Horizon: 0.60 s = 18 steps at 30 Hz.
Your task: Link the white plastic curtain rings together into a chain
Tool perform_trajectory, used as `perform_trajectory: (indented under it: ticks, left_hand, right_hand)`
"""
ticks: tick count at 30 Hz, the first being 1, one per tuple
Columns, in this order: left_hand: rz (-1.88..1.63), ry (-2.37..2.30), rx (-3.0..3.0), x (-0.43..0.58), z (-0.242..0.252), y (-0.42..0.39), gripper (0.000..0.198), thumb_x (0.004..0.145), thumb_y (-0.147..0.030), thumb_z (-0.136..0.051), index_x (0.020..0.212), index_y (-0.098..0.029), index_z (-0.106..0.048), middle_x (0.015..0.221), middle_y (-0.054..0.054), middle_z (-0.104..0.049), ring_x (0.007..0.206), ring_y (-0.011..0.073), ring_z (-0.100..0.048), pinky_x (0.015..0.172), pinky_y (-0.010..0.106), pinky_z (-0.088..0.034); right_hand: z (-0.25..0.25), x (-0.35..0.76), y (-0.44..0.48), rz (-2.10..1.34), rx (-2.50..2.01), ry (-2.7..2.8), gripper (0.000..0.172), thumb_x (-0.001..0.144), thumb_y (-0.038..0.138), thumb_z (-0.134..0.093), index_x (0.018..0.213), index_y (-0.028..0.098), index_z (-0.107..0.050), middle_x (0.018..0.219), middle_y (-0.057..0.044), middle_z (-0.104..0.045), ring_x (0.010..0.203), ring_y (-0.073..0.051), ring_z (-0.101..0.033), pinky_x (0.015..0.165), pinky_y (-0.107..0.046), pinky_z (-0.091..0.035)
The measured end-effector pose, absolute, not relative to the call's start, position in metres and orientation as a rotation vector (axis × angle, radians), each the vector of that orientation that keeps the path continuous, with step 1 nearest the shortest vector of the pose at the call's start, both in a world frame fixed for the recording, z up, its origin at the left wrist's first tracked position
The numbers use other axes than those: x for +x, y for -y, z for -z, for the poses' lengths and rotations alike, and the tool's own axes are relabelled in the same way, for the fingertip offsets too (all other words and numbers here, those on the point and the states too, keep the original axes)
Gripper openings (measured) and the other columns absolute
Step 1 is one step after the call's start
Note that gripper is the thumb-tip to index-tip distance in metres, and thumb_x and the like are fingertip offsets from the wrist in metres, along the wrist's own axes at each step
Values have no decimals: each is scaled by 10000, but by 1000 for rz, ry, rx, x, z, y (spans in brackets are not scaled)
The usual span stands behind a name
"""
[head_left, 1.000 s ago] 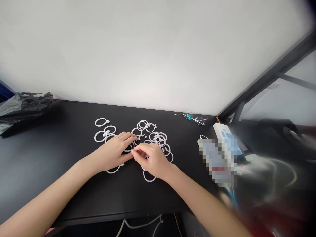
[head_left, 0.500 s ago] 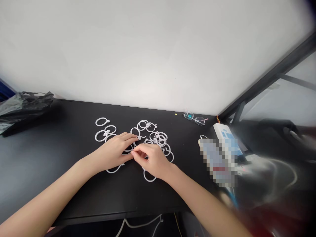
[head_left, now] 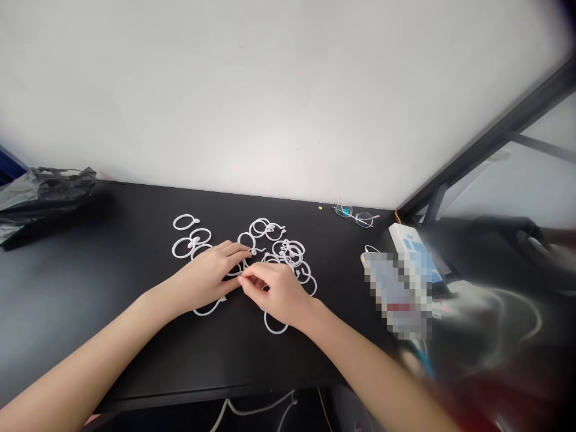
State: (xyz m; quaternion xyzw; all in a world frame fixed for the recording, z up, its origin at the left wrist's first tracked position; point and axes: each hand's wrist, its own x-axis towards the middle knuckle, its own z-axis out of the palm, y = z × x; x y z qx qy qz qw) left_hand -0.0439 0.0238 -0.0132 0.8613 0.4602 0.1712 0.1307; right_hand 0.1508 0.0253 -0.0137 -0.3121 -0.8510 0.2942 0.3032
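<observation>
My left hand (head_left: 211, 270) is bent over the black tabletop, its thumb and fingers closed around a thin white plastic ring (head_left: 234, 270), only part of which shows. Against its thumb tip, my right hand (head_left: 281, 291) is pinched. What lies between those right fingertips is too small and covered to make out. A separate white ring (head_left: 275, 332) juts out below my right hand. Several rings, some with a small tab and some sprung apart, lie in a tangled pile (head_left: 293, 253) beyond it. More closed rings (head_left: 183, 222) lie up to the left of my left hand.
A black plastic bag (head_left: 49, 195) is at the far left. Eyeglasses (head_left: 354, 215) rest near the wall. A white and blue box (head_left: 411, 240) and a blurred-out phone-like item (head_left: 365, 259) lie on the right. White cables (head_left: 261, 411) hang below the table's front edge.
The ring under my right hand has shifted slightly to the right and toward me. Both hands keep nearly the same place and grip.
</observation>
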Motion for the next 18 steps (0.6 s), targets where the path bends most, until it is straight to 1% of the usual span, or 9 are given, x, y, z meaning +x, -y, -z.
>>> perform_trajectory:
  ticks: [5,10,18]
  left_hand:
    - [-471,-1332,2513,-44,13,-23,394,915,-349,-472,1239,-161,-594,1255,125,-614,1139,291,-571,910,425,-529]
    - [-495,-1330,2520,-44,13,-24,376,914,-335,-469,1231,-183,-601,1250,113,-619,1132,283,-577,926,419,-524]
    - [-470,-1324,2535,-43,14,-24,374,908,-293,-454,1230,-162,-593,1252,119,-617,1136,282,-570,926,421,-519]
  right_hand:
    - [14,151,-25,-766,-829,2262,164,913,205,-512,780,182,-604,712,-3,-664,601,-106,-598,610,-210,-477]
    - [14,151,-25,-746,-831,2274,160,916,206,-510,791,185,-608,720,-5,-668,610,-111,-604,613,-217,-480]
    - [13,151,-25,-748,-825,2270,166,913,206,-507,784,183,-608,700,-3,-658,604,-113,-598,607,-217,-478]
